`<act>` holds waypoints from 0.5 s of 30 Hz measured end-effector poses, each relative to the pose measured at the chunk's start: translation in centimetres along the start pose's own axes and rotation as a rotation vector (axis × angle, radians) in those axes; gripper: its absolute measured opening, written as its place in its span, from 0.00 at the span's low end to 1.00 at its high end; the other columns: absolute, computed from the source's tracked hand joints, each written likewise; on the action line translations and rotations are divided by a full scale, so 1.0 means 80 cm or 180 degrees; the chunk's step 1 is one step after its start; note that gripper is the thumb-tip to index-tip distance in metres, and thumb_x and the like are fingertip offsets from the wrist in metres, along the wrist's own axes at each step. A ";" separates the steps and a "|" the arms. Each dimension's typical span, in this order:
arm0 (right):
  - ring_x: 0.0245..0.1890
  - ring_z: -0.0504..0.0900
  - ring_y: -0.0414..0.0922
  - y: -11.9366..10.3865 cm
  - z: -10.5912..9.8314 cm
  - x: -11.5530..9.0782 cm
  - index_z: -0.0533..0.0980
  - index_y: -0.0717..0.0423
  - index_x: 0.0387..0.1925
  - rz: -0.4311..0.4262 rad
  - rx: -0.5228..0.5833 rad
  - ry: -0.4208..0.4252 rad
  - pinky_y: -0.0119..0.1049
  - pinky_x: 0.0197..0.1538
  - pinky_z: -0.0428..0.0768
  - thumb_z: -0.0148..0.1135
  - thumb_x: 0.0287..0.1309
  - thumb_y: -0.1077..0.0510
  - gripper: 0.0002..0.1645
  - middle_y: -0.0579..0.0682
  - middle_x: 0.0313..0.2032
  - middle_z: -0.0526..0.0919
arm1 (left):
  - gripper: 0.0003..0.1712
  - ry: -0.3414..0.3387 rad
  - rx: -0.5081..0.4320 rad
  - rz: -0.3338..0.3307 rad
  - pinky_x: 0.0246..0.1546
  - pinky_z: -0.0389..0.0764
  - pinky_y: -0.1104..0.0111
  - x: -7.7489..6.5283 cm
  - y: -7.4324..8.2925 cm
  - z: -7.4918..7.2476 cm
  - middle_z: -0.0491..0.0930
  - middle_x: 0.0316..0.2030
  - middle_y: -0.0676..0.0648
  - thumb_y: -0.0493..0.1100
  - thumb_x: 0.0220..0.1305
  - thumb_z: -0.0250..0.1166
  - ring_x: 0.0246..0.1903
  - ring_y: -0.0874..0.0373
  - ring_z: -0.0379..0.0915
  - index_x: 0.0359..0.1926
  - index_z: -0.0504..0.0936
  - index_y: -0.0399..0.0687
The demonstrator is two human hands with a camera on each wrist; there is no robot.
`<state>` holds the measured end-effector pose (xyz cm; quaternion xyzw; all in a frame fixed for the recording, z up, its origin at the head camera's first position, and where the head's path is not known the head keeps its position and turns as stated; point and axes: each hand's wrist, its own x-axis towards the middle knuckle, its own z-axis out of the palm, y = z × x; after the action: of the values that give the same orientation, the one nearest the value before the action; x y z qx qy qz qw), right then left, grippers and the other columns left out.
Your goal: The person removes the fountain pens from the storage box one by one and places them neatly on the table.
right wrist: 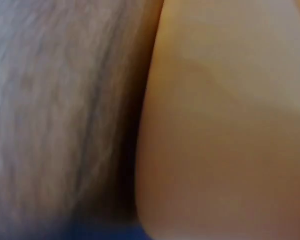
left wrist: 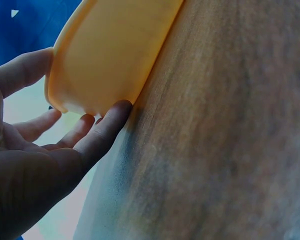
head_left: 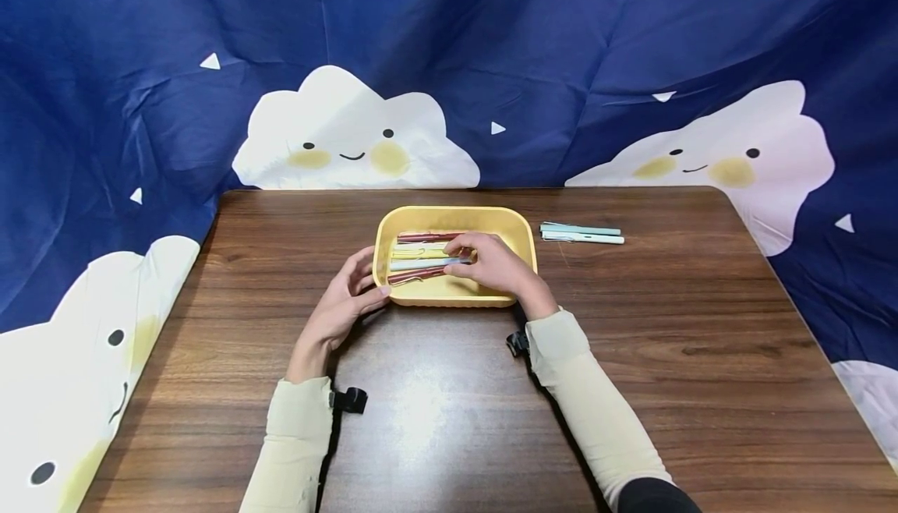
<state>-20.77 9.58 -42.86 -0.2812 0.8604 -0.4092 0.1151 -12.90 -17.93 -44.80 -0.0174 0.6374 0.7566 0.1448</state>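
A yellow plastic box (head_left: 466,301) sits on the table with several slim pens lying in it. At its near left corner my left hand (head_left: 341,306) holds the box, thumb at the rim and fingers against the outer wall; the left wrist view shows those fingers (left wrist: 110,120) bent against the side. My right hand (head_left: 487,263) reaches inside and pinches the right end of a pale blue pen (head_left: 421,263). Beside that pen lie a yellow pen (head_left: 414,252) and dark red pens (head_left: 424,238). The right wrist view shows the box wall (right wrist: 220,125), with the right hand out of sight.
Right of the box, a teal pen (head_left: 585,229) and a white pen (head_left: 592,238) lie side by side on the brown wooden table (head_left: 673,326). A blue cloth (head_left: 533,53) with clouds hangs behind the table's far edge.
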 end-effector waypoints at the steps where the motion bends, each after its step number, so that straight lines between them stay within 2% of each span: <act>1: 0.45 0.82 0.49 0.001 0.002 0.002 0.83 0.62 0.48 0.0021 -0.0029 -0.0036 0.44 0.52 0.81 0.73 0.60 0.57 0.17 0.54 0.46 0.86 | 0.46 -0.0005 0.0008 0.0004 0.53 0.82 0.62 0.000 0.000 0.000 0.60 0.70 0.34 0.24 0.64 0.63 0.66 0.41 0.62 0.78 0.53 0.45; 5: 0.44 0.83 0.46 0.004 0.006 0.005 0.83 0.59 0.47 0.0121 -0.0148 -0.0169 0.41 0.52 0.81 0.73 0.60 0.57 0.15 0.51 0.43 0.86 | 0.46 -0.0022 0.0022 0.0010 0.52 0.82 0.62 0.001 0.000 0.000 0.60 0.70 0.34 0.24 0.64 0.63 0.66 0.41 0.62 0.78 0.53 0.46; 15: 0.39 0.83 0.41 0.007 0.009 0.006 0.86 0.55 0.43 0.0157 -0.0470 -0.0312 0.38 0.48 0.81 0.74 0.58 0.59 0.11 0.45 0.38 0.88 | 0.46 -0.0011 -0.0028 -0.0010 0.54 0.82 0.60 0.001 -0.001 -0.001 0.59 0.71 0.34 0.25 0.65 0.64 0.67 0.41 0.61 0.78 0.52 0.46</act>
<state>-21.09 9.11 -43.75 -0.2873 0.8882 -0.3275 0.1461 -12.97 -17.98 -44.93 -0.0178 0.6338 0.7592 0.1470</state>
